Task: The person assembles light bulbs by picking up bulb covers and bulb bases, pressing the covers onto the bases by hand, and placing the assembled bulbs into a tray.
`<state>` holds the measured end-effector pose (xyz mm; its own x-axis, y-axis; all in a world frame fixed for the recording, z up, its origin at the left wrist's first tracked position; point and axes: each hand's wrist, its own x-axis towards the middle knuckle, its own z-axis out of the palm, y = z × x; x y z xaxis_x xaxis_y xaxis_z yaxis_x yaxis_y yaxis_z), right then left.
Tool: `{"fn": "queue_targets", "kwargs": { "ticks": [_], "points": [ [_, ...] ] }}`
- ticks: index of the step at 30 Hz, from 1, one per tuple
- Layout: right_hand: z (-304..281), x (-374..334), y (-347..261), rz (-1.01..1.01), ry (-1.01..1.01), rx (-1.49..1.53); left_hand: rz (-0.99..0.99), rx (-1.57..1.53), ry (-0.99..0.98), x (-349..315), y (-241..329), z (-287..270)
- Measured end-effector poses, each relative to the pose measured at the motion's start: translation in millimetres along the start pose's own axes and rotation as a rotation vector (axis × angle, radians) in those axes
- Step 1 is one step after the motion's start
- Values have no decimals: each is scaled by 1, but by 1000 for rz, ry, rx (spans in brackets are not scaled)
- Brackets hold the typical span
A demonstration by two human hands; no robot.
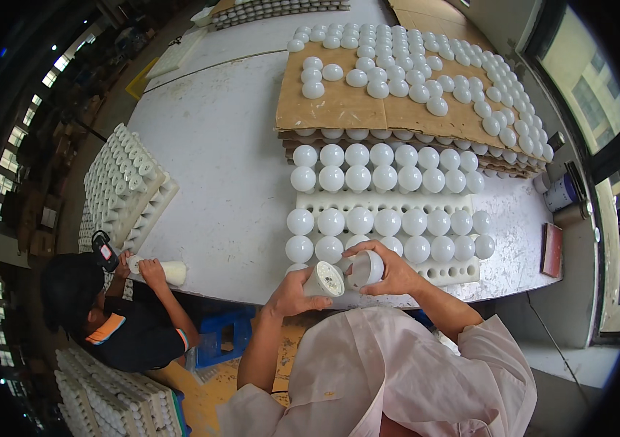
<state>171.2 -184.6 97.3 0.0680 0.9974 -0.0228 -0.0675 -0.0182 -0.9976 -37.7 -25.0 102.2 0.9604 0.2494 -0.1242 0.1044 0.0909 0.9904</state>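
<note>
My left hand (pixel 288 296) is wrapped round a white light bulb base (pixel 326 280), its round face with small parts on it turned up. Just beside it, my right hand (pixel 399 274) grips a white bulb cover (pixel 368 268), a hollow dome whose open side faces the base. A narrow gap seems to part the two pieces. Right beyond my hands, rows of white round bulb covers (pixel 358 221) stand in a pale tray with holes (pixel 455 274). Another holed tray (pixel 375 201) with two rows of domes lies farther back.
Stacked cardboard sheets (pixel 324 108) carry many more domes at the far right. On the left, a co-worker (pixel 131 320) handles a whitish cylindrical piece (pixel 173 273) beside stacked trays (pixel 124 182). A blue stool (pixel 215 339), a bucket (pixel 560 191) and a red flat object (pixel 551 250) stand about.
</note>
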Motion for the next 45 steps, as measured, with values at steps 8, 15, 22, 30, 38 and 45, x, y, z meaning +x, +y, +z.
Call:
{"fn": "queue_targets", "kwargs": {
  "ticks": [8,15,22,30,38,45],
  "points": [
    [28,15,-14,-55,-109,-256,-155,58,-101,-17,3,-16],
    [39,22,-15,-112,-161,-375,-193,116,-107,-23,-4,-20],
    [42,24,-12,-129,-173,-404,-161,157,-114,-25,-10,-23],
    [44,26,-8,-137,-229,-450,-169,253,-111,-21,-5,-20],
    [51,24,-6,-185,-242,-529,-238,320,-100,-15,-1,-11],
    [47,20,3,-251,-222,-600,-180,396,-30,-6,-9,2]
  ]
}}
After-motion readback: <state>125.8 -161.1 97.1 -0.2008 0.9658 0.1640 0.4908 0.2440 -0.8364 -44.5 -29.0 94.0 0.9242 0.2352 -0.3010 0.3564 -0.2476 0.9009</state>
